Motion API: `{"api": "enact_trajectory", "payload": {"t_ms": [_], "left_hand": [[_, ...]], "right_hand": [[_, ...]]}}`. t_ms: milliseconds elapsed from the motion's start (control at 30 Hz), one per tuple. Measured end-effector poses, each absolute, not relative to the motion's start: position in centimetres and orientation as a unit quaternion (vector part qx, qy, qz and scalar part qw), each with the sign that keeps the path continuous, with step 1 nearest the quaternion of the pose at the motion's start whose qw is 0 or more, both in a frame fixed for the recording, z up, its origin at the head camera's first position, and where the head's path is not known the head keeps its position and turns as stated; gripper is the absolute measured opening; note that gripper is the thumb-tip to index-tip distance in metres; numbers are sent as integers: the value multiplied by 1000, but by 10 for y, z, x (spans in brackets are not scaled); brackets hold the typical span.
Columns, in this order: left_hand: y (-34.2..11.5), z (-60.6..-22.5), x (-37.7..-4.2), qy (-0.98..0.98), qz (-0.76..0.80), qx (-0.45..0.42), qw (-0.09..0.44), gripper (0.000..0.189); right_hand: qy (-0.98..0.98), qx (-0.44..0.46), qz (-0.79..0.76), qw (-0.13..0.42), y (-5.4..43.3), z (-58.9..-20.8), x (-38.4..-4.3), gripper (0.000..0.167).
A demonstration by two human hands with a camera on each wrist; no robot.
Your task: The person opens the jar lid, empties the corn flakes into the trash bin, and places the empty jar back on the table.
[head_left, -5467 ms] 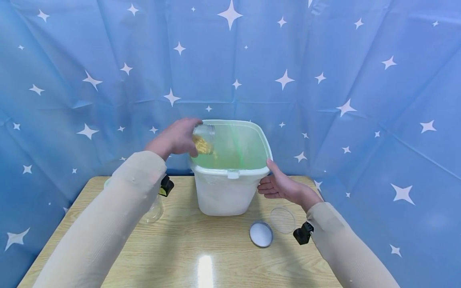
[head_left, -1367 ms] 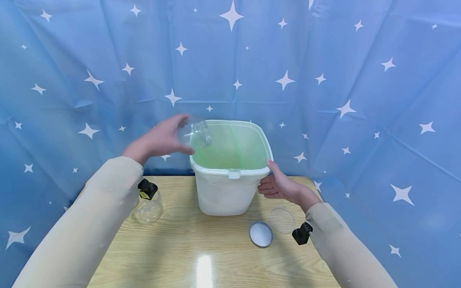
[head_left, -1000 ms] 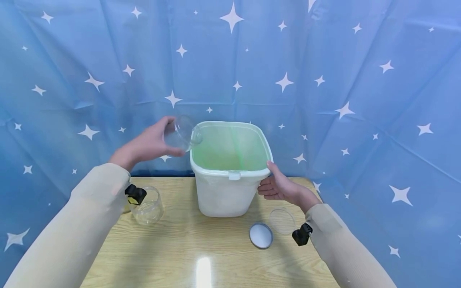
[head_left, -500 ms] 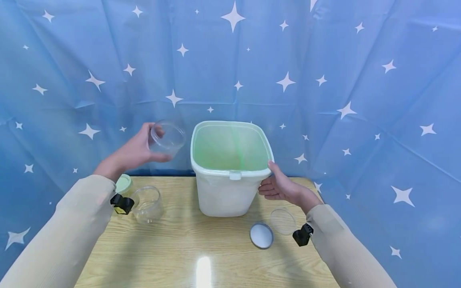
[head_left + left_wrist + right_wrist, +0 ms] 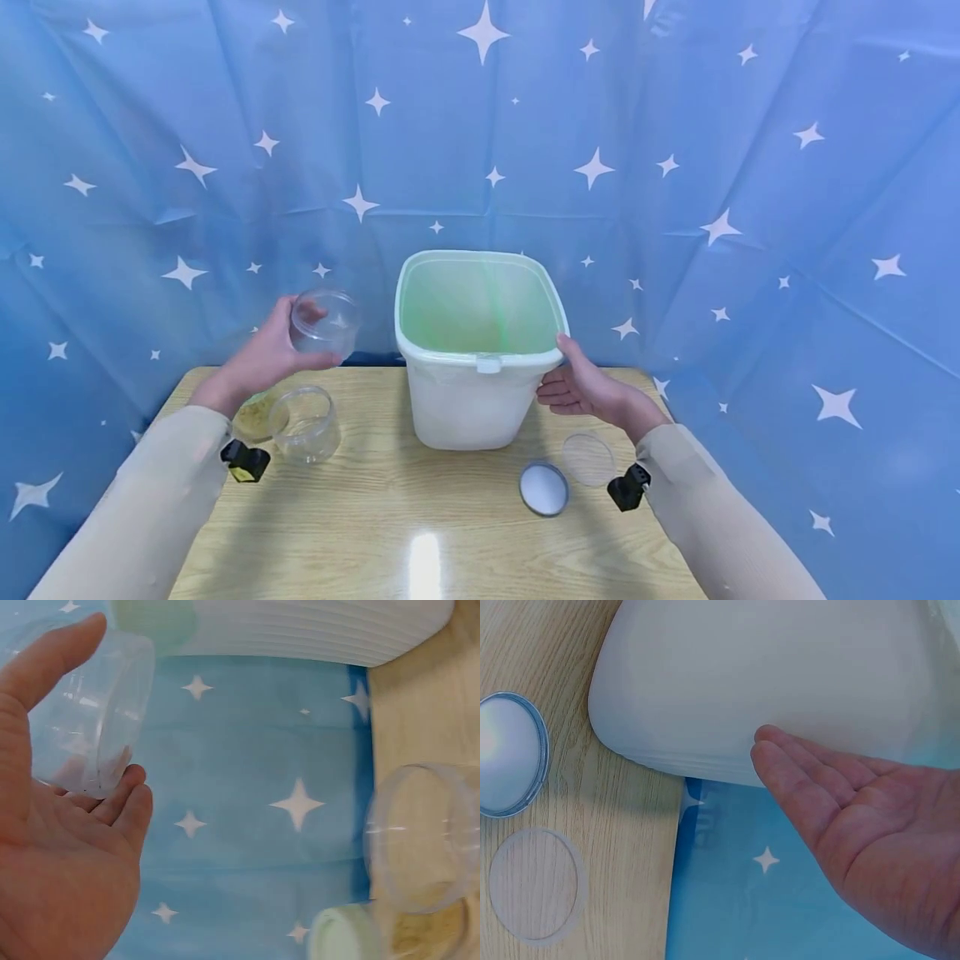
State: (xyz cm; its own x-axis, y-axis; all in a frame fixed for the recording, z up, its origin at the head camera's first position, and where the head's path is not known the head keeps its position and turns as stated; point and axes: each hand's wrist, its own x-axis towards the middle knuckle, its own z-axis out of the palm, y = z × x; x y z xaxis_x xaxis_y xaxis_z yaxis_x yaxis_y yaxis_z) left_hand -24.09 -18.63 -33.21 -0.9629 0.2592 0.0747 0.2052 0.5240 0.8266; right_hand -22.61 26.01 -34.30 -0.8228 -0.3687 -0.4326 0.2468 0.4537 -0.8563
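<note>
My left hand (image 5: 255, 362) grips a clear plastic jar (image 5: 330, 321) that looks empty, thumb on one side and fingers on the other. The jar is tilted and held in the air left of a white bin (image 5: 476, 404) with a pale green inside. Against the bin's right side rests my right hand (image 5: 592, 387), its thumb at the rim. The right wrist view shows its fingers (image 5: 795, 776) fairly straight along the bin wall. What lies at the bin's bottom cannot be made out.
A second clear jar (image 5: 306, 433) stands open on the table (image 5: 375, 517) at left. Beside it, partly behind my left wrist, is a jar with yellow contents (image 5: 253, 418) and a green lid (image 5: 341, 935). Right of the bin lie a silver-rimmed lid (image 5: 543, 489) and a clear disc (image 5: 588, 459).
The jar in my left hand held yellow pieces, which were tipping into the bin; it now looks empty. That hand has swung it left and lowered it away from the bin. My right hand stayed put.
</note>
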Motion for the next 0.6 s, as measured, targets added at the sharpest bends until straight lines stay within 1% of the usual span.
{"api": "enact_trajectory", "payload": {"t_ms": [100,367,600], "left_hand": [[-189,-350,-239,865,484,130,22,93],[-188,-390,-232,840,530,104,38,93],[-178,-411,-228,827,552,107,16,98]], "right_hand": [[797,-33,-526,295,259,-344,-226,104],[802,-35,-518,296,259,-344,-228,107],[803,-42,-516,297,260,-343,-229,107]]}}
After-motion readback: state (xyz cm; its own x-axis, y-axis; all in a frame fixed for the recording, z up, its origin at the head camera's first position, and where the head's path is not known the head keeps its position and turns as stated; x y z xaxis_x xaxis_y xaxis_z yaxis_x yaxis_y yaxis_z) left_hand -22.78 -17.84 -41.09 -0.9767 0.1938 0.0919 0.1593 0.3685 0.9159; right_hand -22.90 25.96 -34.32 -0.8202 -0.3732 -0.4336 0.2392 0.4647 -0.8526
